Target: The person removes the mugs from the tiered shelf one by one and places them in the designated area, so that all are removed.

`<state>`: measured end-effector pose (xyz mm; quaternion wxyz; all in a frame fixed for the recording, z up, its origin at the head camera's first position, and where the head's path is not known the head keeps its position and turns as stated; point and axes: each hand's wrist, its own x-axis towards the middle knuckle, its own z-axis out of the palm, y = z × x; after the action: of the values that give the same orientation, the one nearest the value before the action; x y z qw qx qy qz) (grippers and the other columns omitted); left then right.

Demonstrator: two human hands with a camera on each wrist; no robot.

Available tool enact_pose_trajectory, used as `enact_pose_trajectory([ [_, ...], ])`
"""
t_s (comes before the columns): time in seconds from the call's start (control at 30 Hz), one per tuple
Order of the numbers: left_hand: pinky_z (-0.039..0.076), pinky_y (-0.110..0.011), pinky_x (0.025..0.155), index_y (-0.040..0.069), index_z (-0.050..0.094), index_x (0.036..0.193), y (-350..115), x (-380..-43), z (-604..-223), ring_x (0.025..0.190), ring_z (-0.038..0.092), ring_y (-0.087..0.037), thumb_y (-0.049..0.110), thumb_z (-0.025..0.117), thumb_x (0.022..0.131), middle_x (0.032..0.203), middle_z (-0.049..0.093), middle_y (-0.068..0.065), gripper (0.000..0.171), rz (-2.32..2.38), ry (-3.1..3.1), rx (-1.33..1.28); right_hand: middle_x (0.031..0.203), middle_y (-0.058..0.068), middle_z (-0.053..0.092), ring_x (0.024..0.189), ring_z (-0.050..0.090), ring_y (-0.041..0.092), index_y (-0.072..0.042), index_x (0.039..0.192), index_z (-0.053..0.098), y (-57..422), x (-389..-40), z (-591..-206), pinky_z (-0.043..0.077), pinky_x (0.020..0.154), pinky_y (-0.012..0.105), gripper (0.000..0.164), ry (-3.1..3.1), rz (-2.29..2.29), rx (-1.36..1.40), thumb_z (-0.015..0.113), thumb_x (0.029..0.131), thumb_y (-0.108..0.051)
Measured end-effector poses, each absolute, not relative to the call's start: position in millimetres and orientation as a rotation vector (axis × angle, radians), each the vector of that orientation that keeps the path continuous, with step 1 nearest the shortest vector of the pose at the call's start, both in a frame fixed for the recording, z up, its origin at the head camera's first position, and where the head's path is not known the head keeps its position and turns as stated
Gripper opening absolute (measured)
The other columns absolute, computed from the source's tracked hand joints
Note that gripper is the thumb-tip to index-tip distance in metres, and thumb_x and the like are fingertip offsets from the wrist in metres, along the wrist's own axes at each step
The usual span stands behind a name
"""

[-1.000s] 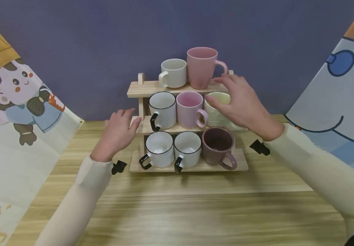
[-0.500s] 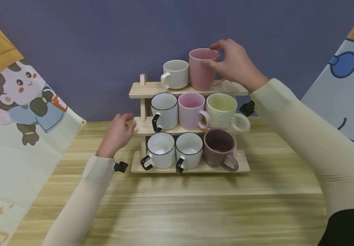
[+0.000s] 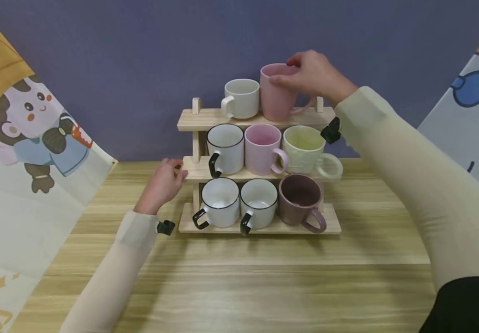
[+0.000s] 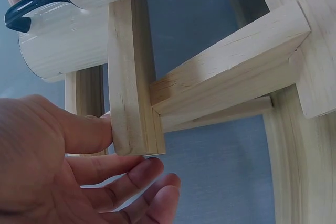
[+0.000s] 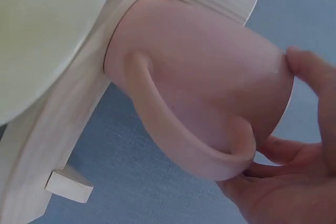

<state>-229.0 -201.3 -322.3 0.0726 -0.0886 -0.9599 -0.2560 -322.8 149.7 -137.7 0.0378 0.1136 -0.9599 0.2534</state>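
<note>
My right hand (image 3: 316,76) pinches the rim of the tall pink mug (image 3: 277,101), thumb at the front and fingers over the far side. In the right wrist view, that mug's base is at the top shelf and its handle (image 5: 178,135) faces the camera. A small white cup (image 3: 242,99) stands beside it. With thumb and fingers, my left hand (image 3: 162,185) grips the left end of the middle board of the wooden rack (image 4: 126,77). In the left wrist view the thumb (image 4: 89,132) presses one face, with the fingers curled past the board's end.
On the middle shelf stand a black-rimmed white mug (image 3: 227,152), a light pink mug (image 3: 260,152) and a pale yellow mug (image 3: 302,155). The bottom shelf bears two white mugs (image 3: 218,206) and a dark mauve mug (image 3: 297,203). Wooden tabletop (image 3: 243,286) extends in front.
My right hand rose from beside the yellow mug to the tall pink mug's rim and took hold. My left hand moved in to the middle shelf's left end.
</note>
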Motion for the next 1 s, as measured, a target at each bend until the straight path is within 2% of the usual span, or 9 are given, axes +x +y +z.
enact_pose_trajectory([
  [0.13,0.039,-0.05,0.094,-0.008,0.047,0.132,-200.5,-228.5,-322.3,0.114,0.046,-0.039,0.016,0.05,0.098,0.122,0.049,-0.023,0.041,-0.784,-2.904,-0.249,0.138,0.013,0.045,0.118,0.045,0.027,-0.007,0.142,0.041,151.2,-323.9,-138.3,0.042,0.097,0.042,0.096,-2.909,0.796,0.312,0.061,0.074,-0.07],
  [0.33,0.04,-0.05,0.092,-0.007,0.045,0.134,-196.8,-228.7,-321.9,0.111,0.047,-0.038,0.017,0.049,0.099,0.123,0.048,-0.023,0.043,-0.799,-2.926,-0.257,0.128,0.012,0.053,0.11,0.049,0.023,-0.005,0.135,0.051,159.2,-321.2,-141.1,0.046,0.091,0.038,0.093,-2.812,0.791,0.239,0.063,0.07,-0.07],
  [0.6,0.043,-0.048,0.087,-0.007,0.043,0.136,-198.8,-229.1,-320.0,0.104,0.049,-0.035,0.017,0.047,0.1,0.127,0.046,-0.024,0.044,-0.836,-2.946,-0.245,0.132,0.012,0.051,0.11,0.048,0.023,-0.007,0.138,0.048,182.1,-314.2,-128.1,0.045,0.093,0.037,0.09,-2.73,0.812,0.131,0.064,0.072,-0.066],
  [0.9,0.046,-0.044,0.079,-0.008,0.042,0.136,-203.5,-228.5,-320.4,0.093,0.051,-0.032,0.018,0.047,0.1,0.124,0.046,-0.024,0.045,-0.841,-2.953,-0.243,0.132,0.015,0.045,0.11,0.043,0.028,-0.005,0.141,0.042,232.0,-297.8,-121.4,0.043,0.096,0.047,0.089,-2.695,0.815,0.055,0.066,0.075,-0.06],
  [1.0,0.046,-0.044,0.079,-0.008,0.042,0.136,-204.5,-227.9,-321.0,0.095,0.05,-0.033,0.018,0.048,0.1,0.123,0.047,-0.024,0.045,-0.848,-2.945,-0.247,0.133,0.016,0.043,0.11,0.041,0.03,-0.006,0.142,0.041,251.5,-292.1,-121.7,0.04,0.097,0.05,0.089,-2.689,0.799,0.016,0.066,0.076,-0.06],
])
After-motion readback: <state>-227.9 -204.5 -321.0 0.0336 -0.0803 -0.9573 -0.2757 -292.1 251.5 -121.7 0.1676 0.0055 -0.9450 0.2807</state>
